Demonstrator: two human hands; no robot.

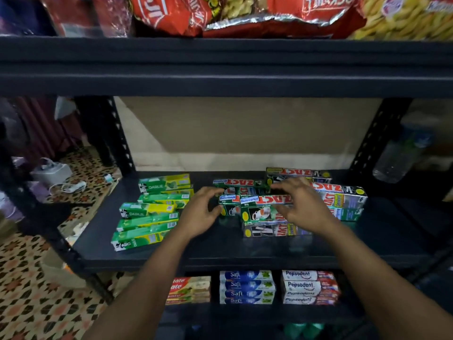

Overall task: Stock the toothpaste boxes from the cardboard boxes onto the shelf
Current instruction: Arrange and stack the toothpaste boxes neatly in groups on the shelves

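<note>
- Reaching onto the middle shelf point(220, 246), both hands meet the Zact toothpaste boxes point(267, 204) piled there.
- Left hand point(203, 212) grip curls round one box's end.
- Right hand point(301, 207) grip lies open, fingers spread atop.

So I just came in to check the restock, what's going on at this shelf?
A person is sorting the Zact toothpaste boxes piled on the middle shelf. The left hand curls at the pile's left end, and the right hand is spread over its top. Whether either has a firm grip is unclear. Darlie boxes lie in a loose stack to the left.
</note>
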